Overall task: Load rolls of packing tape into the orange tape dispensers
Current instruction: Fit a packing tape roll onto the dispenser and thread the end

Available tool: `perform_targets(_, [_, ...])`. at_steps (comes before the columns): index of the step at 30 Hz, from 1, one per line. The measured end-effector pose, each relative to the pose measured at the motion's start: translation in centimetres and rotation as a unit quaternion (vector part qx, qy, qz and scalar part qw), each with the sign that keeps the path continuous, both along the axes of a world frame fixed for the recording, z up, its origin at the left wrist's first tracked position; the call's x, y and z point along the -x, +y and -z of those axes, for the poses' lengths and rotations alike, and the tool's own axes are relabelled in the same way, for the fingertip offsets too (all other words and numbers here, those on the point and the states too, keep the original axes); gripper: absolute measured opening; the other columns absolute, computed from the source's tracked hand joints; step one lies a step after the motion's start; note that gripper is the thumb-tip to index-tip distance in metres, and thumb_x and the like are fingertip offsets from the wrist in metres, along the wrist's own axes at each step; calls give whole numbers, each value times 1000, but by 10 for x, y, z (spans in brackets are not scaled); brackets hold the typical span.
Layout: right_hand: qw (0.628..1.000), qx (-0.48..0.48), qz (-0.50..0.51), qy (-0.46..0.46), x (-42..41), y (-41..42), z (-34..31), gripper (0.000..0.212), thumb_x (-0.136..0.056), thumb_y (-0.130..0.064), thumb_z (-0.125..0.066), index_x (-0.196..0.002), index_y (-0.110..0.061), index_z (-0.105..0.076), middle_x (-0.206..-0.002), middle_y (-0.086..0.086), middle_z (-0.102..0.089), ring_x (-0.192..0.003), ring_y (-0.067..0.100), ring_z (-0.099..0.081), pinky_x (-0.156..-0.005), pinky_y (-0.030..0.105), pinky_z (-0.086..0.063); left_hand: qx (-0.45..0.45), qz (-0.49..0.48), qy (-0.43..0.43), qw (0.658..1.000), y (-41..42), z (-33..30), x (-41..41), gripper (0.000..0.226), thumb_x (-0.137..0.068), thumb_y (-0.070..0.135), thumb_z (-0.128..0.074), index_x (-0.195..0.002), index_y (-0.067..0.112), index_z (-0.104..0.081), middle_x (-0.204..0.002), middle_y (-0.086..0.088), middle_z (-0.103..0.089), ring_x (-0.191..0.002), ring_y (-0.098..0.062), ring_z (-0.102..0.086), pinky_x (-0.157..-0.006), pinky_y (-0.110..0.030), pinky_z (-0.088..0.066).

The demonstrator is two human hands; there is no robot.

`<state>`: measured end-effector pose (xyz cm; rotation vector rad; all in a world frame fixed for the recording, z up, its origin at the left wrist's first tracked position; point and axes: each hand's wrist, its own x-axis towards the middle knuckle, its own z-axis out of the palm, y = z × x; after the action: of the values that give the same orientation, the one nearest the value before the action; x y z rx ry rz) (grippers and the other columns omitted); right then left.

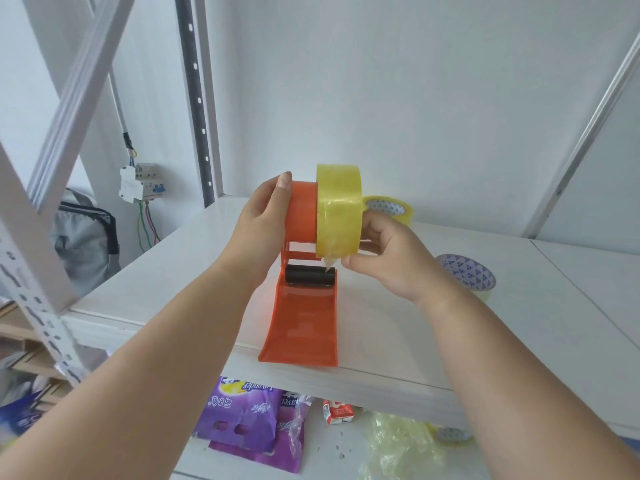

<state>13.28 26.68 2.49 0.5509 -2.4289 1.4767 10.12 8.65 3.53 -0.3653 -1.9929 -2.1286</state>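
Note:
An orange tape dispenser (300,323) is held up over the white shelf, its handle flap pointing toward me and a black roller (310,274) across its middle. My left hand (263,216) grips the orange drum (303,211) at the top. A yellowish roll of packing tape (339,209) sits partway on the right end of that drum. My right hand (388,254) is around the roll's right side, thumb and forefinger pinching the loose tape end just above the roller.
Two more tape rolls lie on the white shelf (450,341): one behind my right hand (391,209) and one at the right (467,275). White rack posts (34,254) stand at left. Purple packets (249,420) and crumpled plastic lie on the lower shelf.

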Motion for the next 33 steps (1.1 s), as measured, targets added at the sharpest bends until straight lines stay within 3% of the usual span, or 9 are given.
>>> perform_targets(3, [998, -45, 18, 46, -2, -3, 3, 31, -77, 1, -69, -82, -28, -58, -95, -8, -69, -98, 9, -64, -96, 19, -45, 0, 11, 5, 1000, 2, 1, 1, 39, -98, 46, -38, -127, 25, -55, -111, 16, -64, -101, 3, -62, -94, -24, -47])
perform_targets(6, [990, -101, 41, 86, -1, -6, 7, 20, -77, -4, -70, -82, -20, -59, -92, -3, -67, -96, 14, -62, -92, 17, -45, 8, 21, 16, 1000, 4, 1, 2, 42, -99, 44, -37, -129, 21, -55, -110, 11, -67, -92, 4, -66, -80, -18, -52])
perform_targets(9, [980, -151, 61, 116, 3, -7, 10, 13, -76, -8, -70, -85, -11, -62, -91, -1, -67, -91, 16, -60, -84, 24, -44, 5, 26, 25, 999, 6, 2, 0, 42, -100, 43, -33, -124, 17, -57, -93, 8, -67, -71, 5, -66, -59, -11, -50])
perform_targets(13, [969, -178, 63, 156, 10, -10, 12, 11, -76, -5, -70, -84, -9, -64, -97, -9, -62, -95, 5, -54, -83, 9, -37, 5, 35, 23, 999, 4, -1, -1, 54, -101, 47, -22, -118, 14, -60, -68, 9, -63, -51, -1, -62, -50, -16, -47])
perform_targets(19, [945, -237, 106, 200, 17, -17, 13, 13, -74, -5, -73, -80, -14, -67, -135, 1, -48, -125, 26, -44, -89, 33, -40, -40, 104, -2, 994, 4, -3, -6, 54, -100, 48, -24, -117, 11, -59, -86, -1, -72, -70, -11, -70, -54, -18, -51])
perform_targets(21, [937, -264, 99, 206, 17, -21, 12, 18, -73, -1, -70, -83, -15, -67, -143, 2, -41, -130, 26, -39, -91, 38, -44, -54, 108, -8, 993, 4, -4, -7, 53, -96, 47, -36, -126, 8, -54, -104, -10, -70, -88, -17, -71, -64, -23, -55])
perform_targets(24, [936, -287, 75, 188, 19, -20, 9, 19, -75, -5, -68, -90, -17, -67, -149, -3, -33, -134, 23, -37, -95, 42, -45, -73, 99, -21, 992, 3, -5, -7, 43, -99, 37, -38, -126, 8, -55, -102, -9, -71, -85, -16, -71, -64, -25, -56])
perform_targets(29, [977, -187, 7, 103, 12, -14, -6, 23, -66, -18, -78, -85, -23, -65, -141, -7, -45, -128, 9, -43, -101, 32, -40, -72, 78, -16, 994, 3, -6, -8, 40, -100, 34, -36, -119, 8, -60, -88, -2, -74, -77, -12, -71, -60, -21, -54])
perform_targets(33, [998, -5, 33, 46, 6, -18, -17, 37, -63, -37, -80, -71, -25, -46, -110, 8, -57, -105, 17, -58, -85, 27, -51, -47, 72, -6, 996, 5, -6, -10, 38, -100, 34, -36, -114, 10, -62, -81, 4, -73, -70, -8, -70, -54, -17, -51])
